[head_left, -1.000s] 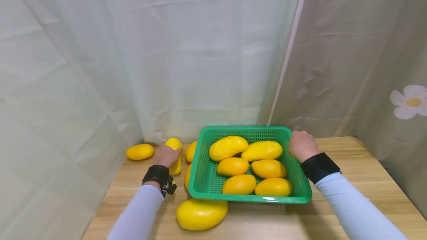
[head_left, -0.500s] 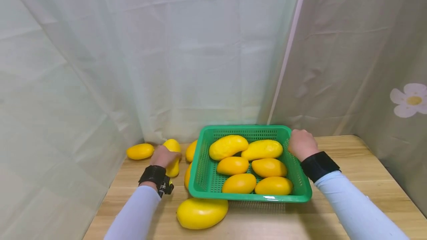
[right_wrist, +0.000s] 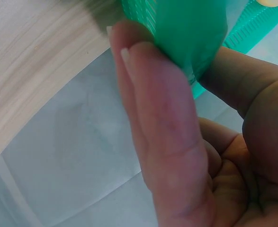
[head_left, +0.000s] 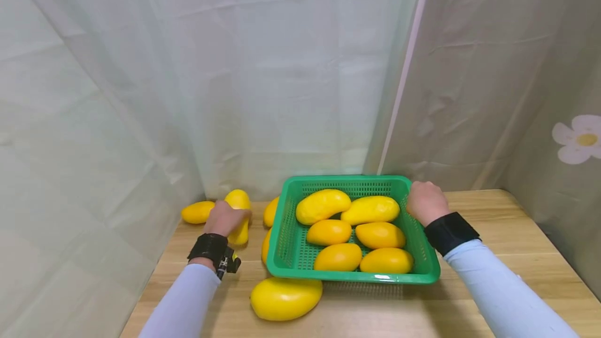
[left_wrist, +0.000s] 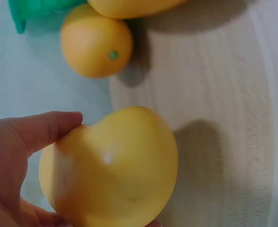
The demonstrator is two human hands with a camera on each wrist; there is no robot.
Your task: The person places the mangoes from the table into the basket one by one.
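My left hand point(head_left: 224, 219) grips a yellow mango point(head_left: 238, 200) left of the green basket. In the left wrist view the thumb lies on one side of this mango point(left_wrist: 124, 165), the other fingers mostly hidden behind it. My right hand point(head_left: 426, 204) pinches the right rim of the green plastic basket point(head_left: 357, 277). The right wrist view has thumb and fingers on both sides of the basket wall point(right_wrist: 191, 33). Inside the basket lie several mangoes point(head_left: 337, 257) in two columns.
A smaller mango point(head_left: 196, 213) sits at the table's back left corner. Two others, one the rear mango point(head_left: 271, 213), are partly hidden behind the basket's left side. A large mango point(head_left: 286, 299) lies at its front left corner. Curtains point(head_left: 300, 93) hang close behind the wooden table point(head_left: 497, 223).
My left hand has shifted a little to the left with the mango and now overlaps the small corner mango in the head view. The right hand and basket stay in place.
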